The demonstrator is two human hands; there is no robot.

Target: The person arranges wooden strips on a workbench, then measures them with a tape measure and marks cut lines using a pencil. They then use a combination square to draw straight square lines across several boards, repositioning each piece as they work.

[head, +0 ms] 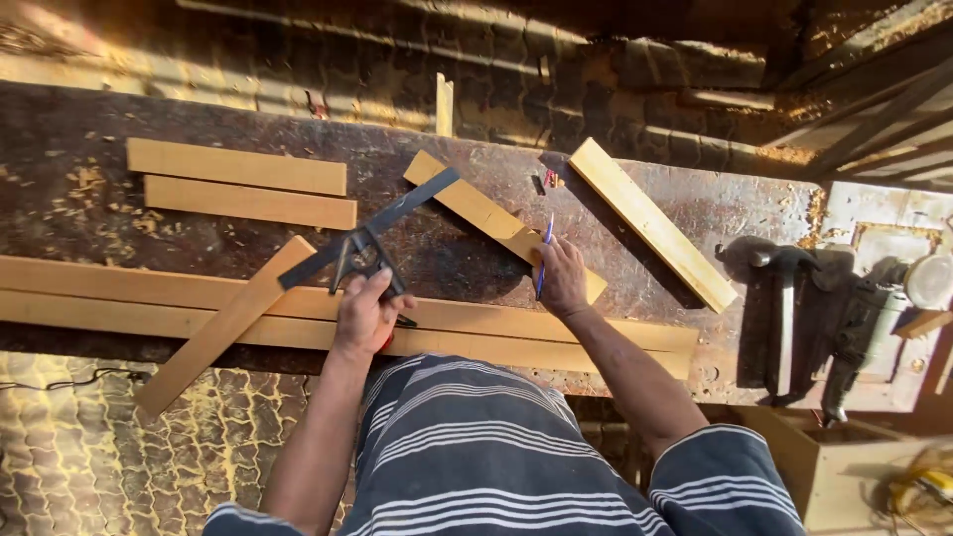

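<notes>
Head view: left hand (365,310) gripping combination square (369,238) over short wood strip (501,224); right hand (562,280) pinching blue pen (543,256) on strip, bench (89,223) below.

Bare bench (437,248) between hands — planks (238,184) crowd left.

Workbench (119,119): long boards (119,298) along the near edge, a slat (213,337) lying across them at 8 o'clock and overhanging the bench. Two short boards (243,189) side by side at 10 o'clock; a square (367,233) in the left hand (365,313) at centre, its blade reaching over a block (476,208) at 12 o'clock, where the right hand (561,283) rests with a pen (544,253). Plank (650,223) at 2 o'clock; hammer (779,298) and power tool (859,333) at 3 o'clock, the box (844,471) below them at 4 o'clock.
</notes>
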